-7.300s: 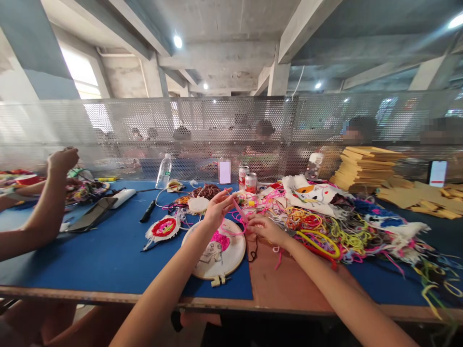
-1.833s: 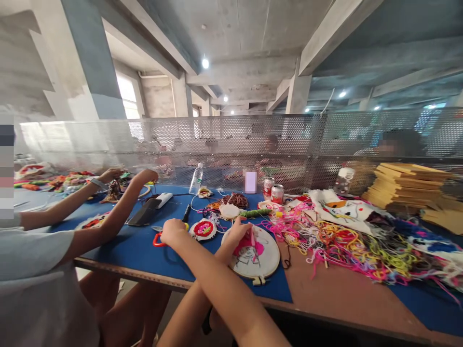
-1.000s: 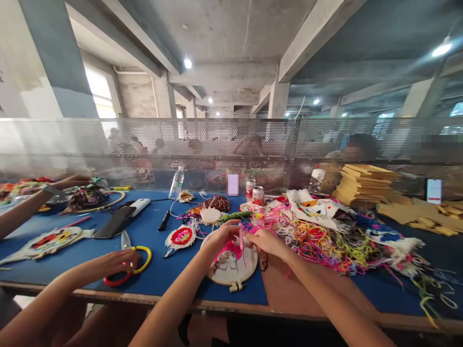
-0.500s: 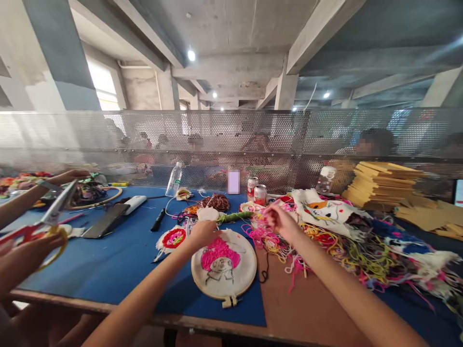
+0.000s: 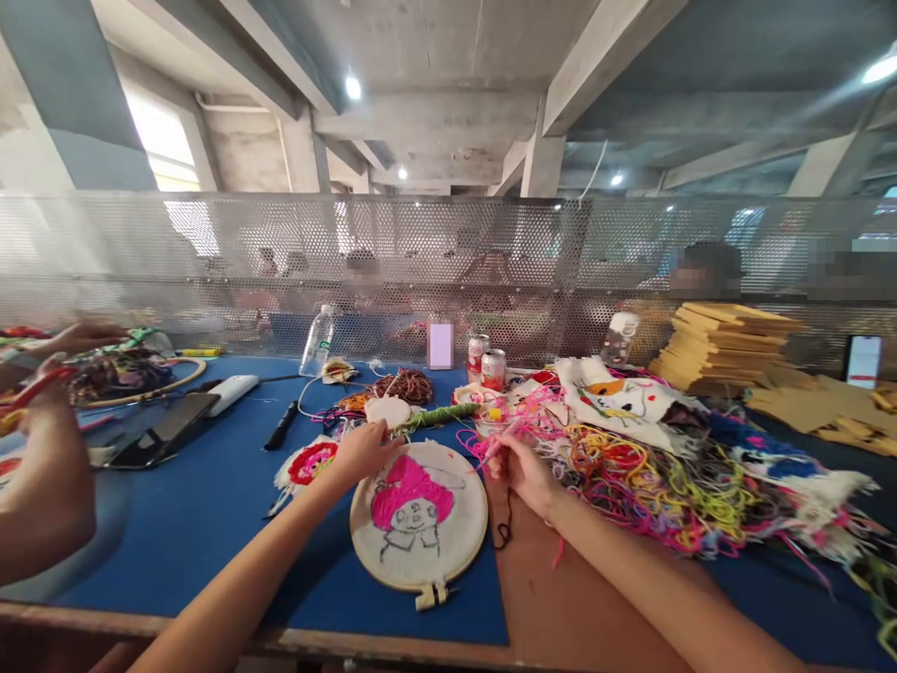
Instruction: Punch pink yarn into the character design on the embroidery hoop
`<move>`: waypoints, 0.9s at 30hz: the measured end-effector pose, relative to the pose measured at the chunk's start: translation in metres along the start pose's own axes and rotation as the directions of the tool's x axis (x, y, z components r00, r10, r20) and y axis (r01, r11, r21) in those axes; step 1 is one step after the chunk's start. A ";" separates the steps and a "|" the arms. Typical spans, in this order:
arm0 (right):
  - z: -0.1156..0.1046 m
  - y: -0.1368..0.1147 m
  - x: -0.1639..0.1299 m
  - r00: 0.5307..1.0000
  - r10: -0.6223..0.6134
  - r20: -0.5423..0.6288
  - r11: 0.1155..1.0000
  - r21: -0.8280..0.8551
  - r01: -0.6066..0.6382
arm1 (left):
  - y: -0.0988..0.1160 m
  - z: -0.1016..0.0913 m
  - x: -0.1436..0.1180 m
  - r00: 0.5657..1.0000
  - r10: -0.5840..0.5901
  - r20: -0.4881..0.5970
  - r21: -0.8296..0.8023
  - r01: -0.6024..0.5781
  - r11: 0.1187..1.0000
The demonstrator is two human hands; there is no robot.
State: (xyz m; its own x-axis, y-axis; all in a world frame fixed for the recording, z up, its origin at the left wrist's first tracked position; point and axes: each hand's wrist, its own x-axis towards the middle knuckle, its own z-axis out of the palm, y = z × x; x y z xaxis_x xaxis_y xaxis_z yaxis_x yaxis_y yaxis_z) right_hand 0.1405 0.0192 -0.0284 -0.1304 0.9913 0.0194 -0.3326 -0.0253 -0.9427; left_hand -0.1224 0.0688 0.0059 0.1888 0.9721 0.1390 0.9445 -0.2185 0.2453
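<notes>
A round wooden embroidery hoop (image 5: 419, 517) lies flat on the blue table, its cloth showing a drawn face under a tufted pink patch. My left hand (image 5: 363, 449) rests on the hoop's upper left rim. My right hand (image 5: 517, 465) hovers just right of the hoop and pinches a strand of pink yarn (image 5: 494, 443) that runs up into the yarn pile (image 5: 631, 467).
A tangle of coloured yarn and tufted cloth pieces (image 5: 617, 397) covers the right side. Two cans (image 5: 486, 360), a water bottle (image 5: 317, 338), a phone (image 5: 163, 430) and a small red tufted piece (image 5: 308, 463) lie behind and left. A co-worker's arm (image 5: 42, 486) is at far left. A mesh screen (image 5: 448, 271) backs the table.
My right hand has come back from the yarn pile toward the hoop with pink yarn. My left hand stays on the hoop's rim. The co-worker's hand with the scissors has moved off left.
</notes>
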 end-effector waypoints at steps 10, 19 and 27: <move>0.012 0.007 -0.022 0.992 0.089 0.092 0.996 -0.008 -0.089 | 0.015 0.024 -0.009 0.996 0.087 -0.001 0.091 -0.086 0.992; 0.014 0.004 -0.027 0.995 0.067 0.077 0.997 -0.056 -0.062 | -0.001 -0.001 0.008 0.971 0.060 0.233 -0.428 0.046 0.903; 0.013 -0.005 -0.027 0.991 -0.122 0.045 0.992 -0.009 0.123 | 0.010 -0.012 -0.001 0.988 0.115 0.107 -0.883 0.041 0.468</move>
State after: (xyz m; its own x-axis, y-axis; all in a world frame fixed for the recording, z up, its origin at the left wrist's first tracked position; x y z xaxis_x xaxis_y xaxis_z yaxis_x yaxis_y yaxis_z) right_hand 0.1332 -0.0091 -0.0194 -0.1309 0.9800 0.1496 -0.3379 0.0978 -0.9361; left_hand -0.1160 0.0643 0.0196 0.3240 0.9440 0.0625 0.2126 -0.1370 0.9675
